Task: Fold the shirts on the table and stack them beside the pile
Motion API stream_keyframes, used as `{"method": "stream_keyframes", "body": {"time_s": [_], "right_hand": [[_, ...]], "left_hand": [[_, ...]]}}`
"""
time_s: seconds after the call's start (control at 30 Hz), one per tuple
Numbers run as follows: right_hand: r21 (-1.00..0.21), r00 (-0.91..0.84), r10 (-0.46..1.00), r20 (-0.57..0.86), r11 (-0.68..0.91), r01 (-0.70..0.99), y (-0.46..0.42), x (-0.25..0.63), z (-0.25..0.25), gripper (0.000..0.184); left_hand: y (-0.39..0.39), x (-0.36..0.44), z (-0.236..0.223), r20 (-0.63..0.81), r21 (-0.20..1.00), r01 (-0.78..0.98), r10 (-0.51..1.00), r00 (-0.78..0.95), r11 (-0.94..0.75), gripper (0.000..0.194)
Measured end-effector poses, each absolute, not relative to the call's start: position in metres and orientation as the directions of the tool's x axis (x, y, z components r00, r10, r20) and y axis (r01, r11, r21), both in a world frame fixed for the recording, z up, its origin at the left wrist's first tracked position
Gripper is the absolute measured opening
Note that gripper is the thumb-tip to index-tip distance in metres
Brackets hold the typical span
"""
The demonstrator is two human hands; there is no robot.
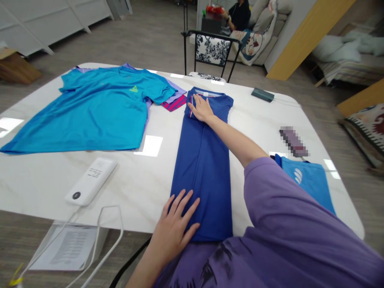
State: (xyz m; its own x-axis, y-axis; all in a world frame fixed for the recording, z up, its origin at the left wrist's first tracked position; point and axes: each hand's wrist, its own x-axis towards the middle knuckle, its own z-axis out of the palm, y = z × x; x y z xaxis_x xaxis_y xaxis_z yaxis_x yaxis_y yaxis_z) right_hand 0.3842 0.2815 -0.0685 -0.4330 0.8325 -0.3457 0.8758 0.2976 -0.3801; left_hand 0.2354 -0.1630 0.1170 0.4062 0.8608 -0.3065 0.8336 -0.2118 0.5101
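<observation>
A dark blue T-shirt (207,168) lies on the white table, folded lengthwise into a long strip with its collar at the far end. My left hand (179,220) rests on the near end of it, fingers spread. Farther up, my right hand (201,109) lies flat on the cloth just below the collar, beside a red and white striped trim. Neither hand grips anything. To the left, a bright blue T-shirt (102,108) with a green logo is spread out over a purple garment (175,90) and a red striped one (175,103).
A white power bank (91,182) with a cable sits near the front edge of the white table (144,172). On the right are a dark box-shaped device (262,95), a blurred-out phone (293,141) and folded blue clothing (309,180). A chair (213,50) stands behind; a person sits beyond.
</observation>
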Motion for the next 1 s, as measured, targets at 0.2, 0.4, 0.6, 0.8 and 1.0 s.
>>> {"method": "stream_keyframes", "body": {"time_s": [0.2, 0.4, 0.6, 0.8, 1.0], "right_hand": [[-0.481, -0.574, 0.677, -0.461, 0.353, 0.802, 0.156, 0.449, 0.073, 0.072], [-0.703, -0.787, 0.548, -0.284, 0.439, 0.56, -0.071, 0.555, 0.16, 0.062], [-0.549, -0.715, 0.637, -0.288, 0.503, 0.668, -0.196, 0.582, 0.155, 0.066], [-0.479, -0.623, 0.742, -0.248, 0.465, 0.745, -0.215, 0.578, 0.155, 0.035], [-0.645, -0.645, 0.664, -0.379, 0.31, 0.698, -0.232, 0.583, 0.207, 0.038]], "left_hand": [[-0.183, 0.191, 0.122, -0.191, 0.632, 0.73, 0.861, 0.472, -0.26, 0.075], [-0.217, 0.15, 0.103, -0.078, 0.643, 0.645, 0.802, 0.592, -0.414, 0.067], [-0.233, 0.15, 0.089, -0.025, 0.635, 0.636, 0.81, 0.585, -0.44, 0.065], [-0.241, 0.157, 0.095, 0.017, 0.647, 0.614, 0.813, 0.582, -0.453, 0.052], [-0.265, 0.161, 0.143, 0.166, 0.718, 0.464, 0.774, 0.611, -0.52, 0.04]]}}
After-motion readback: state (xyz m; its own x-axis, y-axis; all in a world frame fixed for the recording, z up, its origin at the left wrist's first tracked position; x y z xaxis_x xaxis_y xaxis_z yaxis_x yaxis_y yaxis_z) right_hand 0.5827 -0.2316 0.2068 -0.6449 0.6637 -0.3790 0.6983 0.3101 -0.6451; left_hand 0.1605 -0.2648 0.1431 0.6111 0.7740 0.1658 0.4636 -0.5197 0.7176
